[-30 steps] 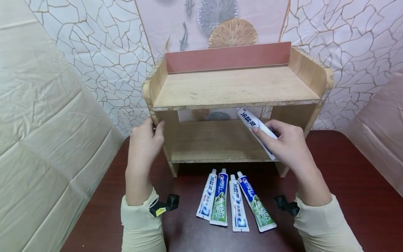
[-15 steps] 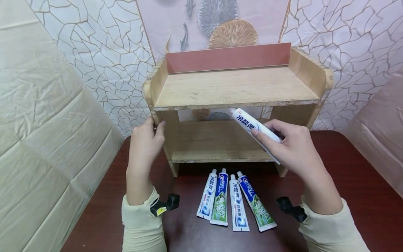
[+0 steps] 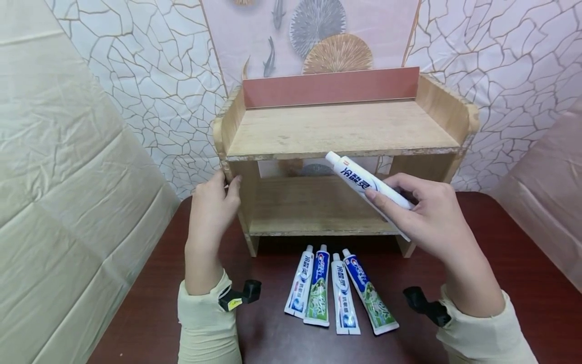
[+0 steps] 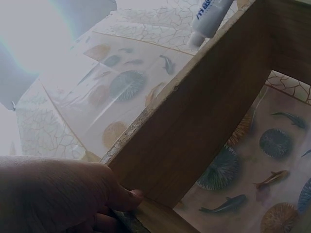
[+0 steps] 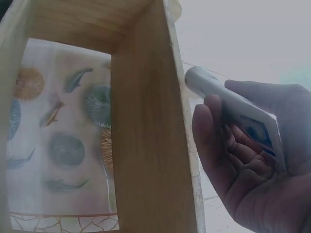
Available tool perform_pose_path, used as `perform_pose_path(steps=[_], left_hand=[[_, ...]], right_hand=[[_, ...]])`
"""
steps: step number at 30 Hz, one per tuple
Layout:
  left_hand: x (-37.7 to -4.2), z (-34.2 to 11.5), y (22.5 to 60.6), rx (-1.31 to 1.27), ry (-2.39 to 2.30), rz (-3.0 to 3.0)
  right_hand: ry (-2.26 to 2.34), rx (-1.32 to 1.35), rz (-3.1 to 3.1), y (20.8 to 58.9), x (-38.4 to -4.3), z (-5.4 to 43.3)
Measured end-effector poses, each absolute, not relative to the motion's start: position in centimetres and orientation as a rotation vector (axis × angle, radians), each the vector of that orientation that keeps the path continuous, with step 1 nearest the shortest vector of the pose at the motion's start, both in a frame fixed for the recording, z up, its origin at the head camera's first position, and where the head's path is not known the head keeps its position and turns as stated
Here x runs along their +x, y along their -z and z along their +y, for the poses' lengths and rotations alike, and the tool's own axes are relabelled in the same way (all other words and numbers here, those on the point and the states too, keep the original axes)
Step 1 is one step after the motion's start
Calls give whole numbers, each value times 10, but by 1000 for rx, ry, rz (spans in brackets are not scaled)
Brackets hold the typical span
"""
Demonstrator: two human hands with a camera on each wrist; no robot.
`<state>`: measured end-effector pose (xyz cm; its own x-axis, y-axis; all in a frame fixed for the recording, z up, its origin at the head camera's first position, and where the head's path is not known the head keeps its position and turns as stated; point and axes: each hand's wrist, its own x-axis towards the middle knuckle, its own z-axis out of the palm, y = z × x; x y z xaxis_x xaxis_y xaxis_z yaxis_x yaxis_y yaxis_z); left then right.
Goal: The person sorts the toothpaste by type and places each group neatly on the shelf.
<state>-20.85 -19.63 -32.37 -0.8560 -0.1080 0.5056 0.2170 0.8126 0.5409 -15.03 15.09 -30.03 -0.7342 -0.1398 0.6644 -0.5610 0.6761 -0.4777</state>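
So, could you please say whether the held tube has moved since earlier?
Yes: against the shelf in the head view, the tube has come outward; its cap, hidden at first, now shows in front of the upper board.

Right hand (image 5: 262,189) gripping white, blue-printed, probably plastic tube (image 5: 238,104); tan wooden shelf frame (image 5: 153,121) alongside; pale fish-patterned backdrop (image 5: 60,124) beyond.

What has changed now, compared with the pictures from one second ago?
The right hand has drawn back slightly toward the person and to the right, gripping the white tube. The tube's cap end has swung left, and its cap now shows clearly. Nothing was taken hold of or let go. The left hand stays on the wooden shelf; the four other tubes lie unchanged.
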Motion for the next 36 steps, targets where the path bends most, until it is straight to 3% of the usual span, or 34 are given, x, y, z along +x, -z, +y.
perform_pose_path(steps=[14, 22, 29, 36], left_hand=[[-209, -196, 324, -100, 825, -2470], [-209, -196, 323, -96, 840, -2467], [-208, -197, 322, -89, 821, -2476], [-208, -198, 323, -84, 825, -2475]], right_hand=[[-899, 432, -2335, 253, -193, 152], [-832, 380, -2456, 218, -238, 150], [-803, 375, -2636, 212, -279, 146], [-948, 267, -2748, 209, -292, 148]])
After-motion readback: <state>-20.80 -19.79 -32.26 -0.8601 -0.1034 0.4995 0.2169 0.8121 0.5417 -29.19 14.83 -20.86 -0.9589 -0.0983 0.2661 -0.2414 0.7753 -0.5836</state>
